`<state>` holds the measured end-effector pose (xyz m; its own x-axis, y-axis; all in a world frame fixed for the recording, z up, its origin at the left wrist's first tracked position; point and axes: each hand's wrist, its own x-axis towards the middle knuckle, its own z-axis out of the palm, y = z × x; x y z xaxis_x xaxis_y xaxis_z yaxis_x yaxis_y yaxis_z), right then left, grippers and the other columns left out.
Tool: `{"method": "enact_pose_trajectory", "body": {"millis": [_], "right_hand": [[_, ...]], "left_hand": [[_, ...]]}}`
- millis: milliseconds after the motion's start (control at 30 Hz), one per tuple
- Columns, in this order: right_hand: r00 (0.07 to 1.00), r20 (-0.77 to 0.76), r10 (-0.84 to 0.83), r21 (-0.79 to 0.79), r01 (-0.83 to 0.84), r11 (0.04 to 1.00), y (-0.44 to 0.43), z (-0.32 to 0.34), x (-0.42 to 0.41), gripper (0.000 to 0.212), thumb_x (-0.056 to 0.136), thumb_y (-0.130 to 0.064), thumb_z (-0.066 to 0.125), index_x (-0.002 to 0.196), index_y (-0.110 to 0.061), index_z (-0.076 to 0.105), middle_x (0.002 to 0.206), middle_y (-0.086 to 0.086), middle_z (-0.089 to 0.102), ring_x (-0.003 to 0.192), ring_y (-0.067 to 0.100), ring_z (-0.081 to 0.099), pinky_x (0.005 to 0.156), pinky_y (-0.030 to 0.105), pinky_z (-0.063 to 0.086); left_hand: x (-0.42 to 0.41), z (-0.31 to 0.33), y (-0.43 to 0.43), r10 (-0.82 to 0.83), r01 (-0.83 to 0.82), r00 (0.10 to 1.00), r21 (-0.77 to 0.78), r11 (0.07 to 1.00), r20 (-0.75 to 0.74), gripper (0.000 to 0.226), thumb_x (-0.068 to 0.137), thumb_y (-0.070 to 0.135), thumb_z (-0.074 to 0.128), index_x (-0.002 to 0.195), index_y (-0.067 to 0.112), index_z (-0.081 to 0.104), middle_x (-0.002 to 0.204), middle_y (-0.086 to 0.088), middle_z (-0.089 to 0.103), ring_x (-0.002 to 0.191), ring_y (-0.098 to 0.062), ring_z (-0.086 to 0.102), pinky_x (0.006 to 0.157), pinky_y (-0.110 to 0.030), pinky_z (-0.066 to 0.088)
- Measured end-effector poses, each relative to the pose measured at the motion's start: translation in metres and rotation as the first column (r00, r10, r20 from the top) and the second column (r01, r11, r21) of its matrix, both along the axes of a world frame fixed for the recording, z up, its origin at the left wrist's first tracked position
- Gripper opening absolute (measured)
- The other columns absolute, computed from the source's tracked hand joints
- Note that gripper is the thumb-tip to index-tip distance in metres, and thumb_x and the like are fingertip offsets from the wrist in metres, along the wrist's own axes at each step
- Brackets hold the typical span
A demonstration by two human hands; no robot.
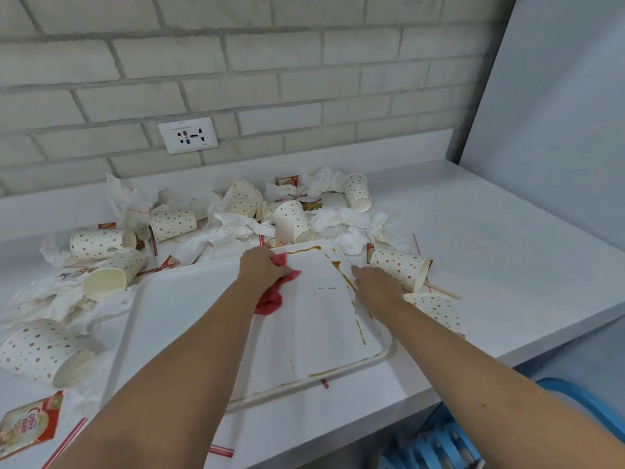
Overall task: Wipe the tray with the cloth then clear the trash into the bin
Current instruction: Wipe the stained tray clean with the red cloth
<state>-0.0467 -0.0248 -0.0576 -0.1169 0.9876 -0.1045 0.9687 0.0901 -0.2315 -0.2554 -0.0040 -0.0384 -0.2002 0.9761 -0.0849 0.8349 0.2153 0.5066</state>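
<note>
A white tray (189, 309) lies on the counter in front of me, with brown sauce streaks along its far, right and near edges. My left hand (260, 265) grips a red cloth (270, 299) and presses it onto the tray near the far edge. My right hand (375, 286) holds the tray's right rim, with its fingers over the edge beside a brown streak. Trash surrounds the tray: dotted paper cups (399, 265), crumpled white napkins (236, 225) and small sachets. A blue bin (439, 445) shows below the counter at the lower right.
The white counter (490, 252) runs to a brick wall with a socket (188, 135). More dotted cups (101, 243) lie at the left, with a Coffee-mate sachet (30, 424), red straws (220, 451) and a wooden stirrer (443, 291). A grey panel (558, 113) stands at the right.
</note>
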Motion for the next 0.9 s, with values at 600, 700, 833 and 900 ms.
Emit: {"method": "enact_pose_trajectory", "body": {"millis": [600,700,833,900], "right_hand": [[0.996,0.080,0.031,-0.054,-0.027,0.998,0.009,0.002,0.001,0.032,0.095,0.001,0.036,0.124,-0.007,0.047,0.067,-0.002,0.031,0.057,0.007,0.029,0.049,0.022,0.025],[0.998,0.061,0.033,-0.054,-0.030,0.998,0.009,0.002,0.002,0.031,0.095,0.001,0.036,0.123,-0.005,0.048,0.075,0.002,0.043,0.063,0.012,0.037,0.052,0.024,0.030],[0.998,0.045,0.033,-0.053,-0.030,0.998,0.010,0.002,0.002,0.032,0.095,0.001,0.035,0.124,-0.004,0.047,0.089,0.009,0.052,0.083,0.020,0.041,0.069,0.030,0.034],[0.998,0.047,0.032,-0.037,-0.030,0.999,0.009,0.003,0.002,0.032,0.093,0.003,0.035,0.121,-0.004,0.048,0.080,0.005,0.045,0.083,0.021,0.041,0.069,0.030,0.034]], "left_hand": [[0.005,-0.013,0.036,-0.122,0.119,0.981,-0.032,0.992,-0.149,0.023,0.089,0.034,0.056,0.104,0.023,0.071,0.107,0.002,0.066,0.108,-0.021,0.055,0.095,-0.031,0.043],[0.017,-0.011,0.040,-0.207,0.207,0.974,-0.014,0.978,-0.088,0.019,0.089,0.025,0.057,0.102,0.022,0.072,0.102,0.003,0.064,0.103,-0.017,0.055,0.089,-0.026,0.042],[0.033,-0.009,0.040,-0.317,0.319,0.946,0.020,0.948,-0.062,0.025,0.086,0.007,0.051,0.096,0.020,0.071,0.103,0.003,0.063,0.107,-0.022,0.054,0.088,-0.027,0.038],[0.037,-0.007,0.037,-0.410,0.411,0.912,0.030,0.911,-0.019,0.023,0.085,0.008,0.058,0.100,0.020,0.071,0.097,0.007,0.056,0.100,-0.015,0.051,0.085,-0.022,0.034]]}}
